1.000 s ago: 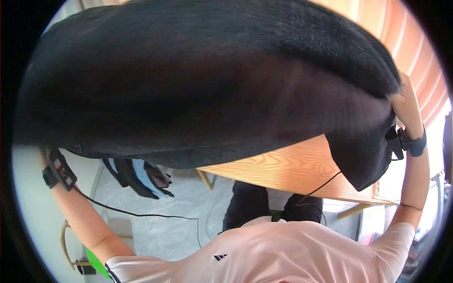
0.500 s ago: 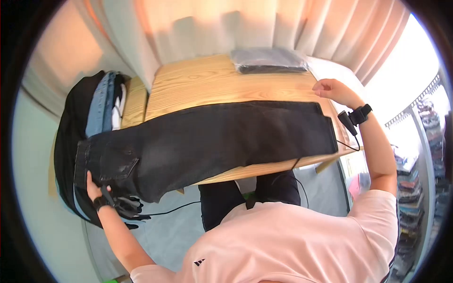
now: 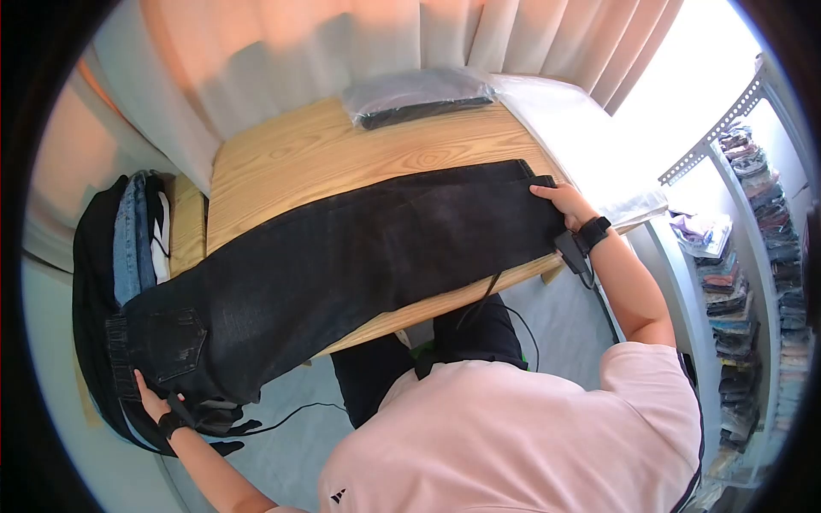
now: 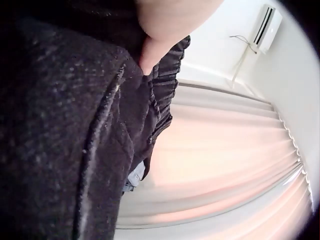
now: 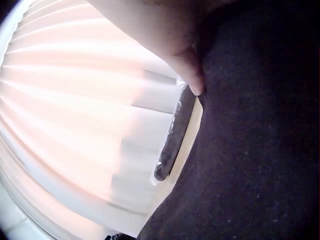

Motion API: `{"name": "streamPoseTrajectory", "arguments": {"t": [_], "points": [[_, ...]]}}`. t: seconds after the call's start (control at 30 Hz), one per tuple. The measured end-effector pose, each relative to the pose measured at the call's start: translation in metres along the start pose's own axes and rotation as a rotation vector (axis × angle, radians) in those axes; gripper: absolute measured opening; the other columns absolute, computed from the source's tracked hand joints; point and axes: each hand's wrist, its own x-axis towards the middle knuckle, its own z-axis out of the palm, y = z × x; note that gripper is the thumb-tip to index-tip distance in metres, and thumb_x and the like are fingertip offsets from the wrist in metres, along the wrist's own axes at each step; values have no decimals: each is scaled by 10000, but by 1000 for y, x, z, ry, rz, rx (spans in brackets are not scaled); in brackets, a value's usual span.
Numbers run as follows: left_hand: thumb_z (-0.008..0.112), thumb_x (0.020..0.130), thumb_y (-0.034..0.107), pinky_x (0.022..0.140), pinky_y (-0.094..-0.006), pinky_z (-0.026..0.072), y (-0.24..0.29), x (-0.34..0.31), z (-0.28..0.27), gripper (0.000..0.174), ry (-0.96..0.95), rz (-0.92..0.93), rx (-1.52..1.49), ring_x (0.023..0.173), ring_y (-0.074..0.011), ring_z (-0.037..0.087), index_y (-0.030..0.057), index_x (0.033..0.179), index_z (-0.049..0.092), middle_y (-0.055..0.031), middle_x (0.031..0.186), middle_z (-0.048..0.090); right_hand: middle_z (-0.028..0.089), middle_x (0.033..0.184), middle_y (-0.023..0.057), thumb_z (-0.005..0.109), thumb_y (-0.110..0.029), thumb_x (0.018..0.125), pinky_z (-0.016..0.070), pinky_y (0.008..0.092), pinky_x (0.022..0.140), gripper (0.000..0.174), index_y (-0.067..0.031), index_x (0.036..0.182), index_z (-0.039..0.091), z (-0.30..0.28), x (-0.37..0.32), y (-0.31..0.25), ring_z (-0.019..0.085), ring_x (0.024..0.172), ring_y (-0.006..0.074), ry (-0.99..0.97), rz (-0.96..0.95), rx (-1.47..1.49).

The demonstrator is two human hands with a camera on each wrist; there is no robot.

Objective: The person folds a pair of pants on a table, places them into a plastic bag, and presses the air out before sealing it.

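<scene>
Black jeans point(image 3: 342, 239), folded lengthwise, lie across the wooden table point(image 3: 282, 171) with the gathered elastic waistband at the left and the leg hems at the right. My left hand point(image 3: 154, 402) grips the waistband's near corner, thumb on top, its other fingers hidden under the cloth. In the left wrist view the thumb point(image 4: 150, 55) lies beside the ribbed waistband point(image 4: 167, 80). At the other end my right hand point(image 3: 564, 201) holds the hem corner, thumb over the edge. The right wrist view shows that thumb point(image 5: 190, 72) against the dark cloth point(image 5: 260, 125).
A pile of black and blue clothes point(image 3: 128, 231) hangs at the table's left end. Toward the back lies a dark garment in a clear plastic bag point(image 3: 419, 96). White plastic sheets point(image 3: 573, 137) cover the right corner. Shelves of folded clothes point(image 3: 744, 282) stand at the right, curtains point(image 3: 342, 51) behind.
The jeans came down from in front of the camera onto the table. My right hand, off the cloth half a second ago, has taken hold of the hem. The left hand stays at the waistband.
</scene>
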Motion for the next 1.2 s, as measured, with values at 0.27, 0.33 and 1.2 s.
{"name": "streamPoseTrajectory", "arguments": {"t": [0.27, 0.33, 1.2], "points": [[666, 753, 554, 317, -278, 431, 32, -12, -1, 805, -133, -61, -24, 703, -285, 625, -9, 1289, 456, -116, 1234, 545, 657, 929, 95, 684, -138, 826, 514, 276, 724, 318, 43, 1068, 583, -12, -49, -77, 625, 793, 154, 39, -596, -61], [658, 770, 544, 509, -329, 537, 54, -42, 7, 787, -303, -167, 0, 867, -311, 624, -8, 1294, 453, -135, 1242, 540, 658, 928, 96, 686, -162, 832, 514, 260, 719, 331, 38, 1075, 583, -34, -59, -98, 627, 790, 149, 55, -690, -67], [522, 892, 72, 1022, -318, 330, 46, -73, 173, 430, -935, 976, 952, 1224, -261, 453, 52, 1315, 447, -143, 1299, 505, 634, 974, 76, 665, -54, 783, 440, 269, 837, 450, -2, 1208, 526, -149, -15, -27, 574, 874, 144, -70, -412, -418]]}}
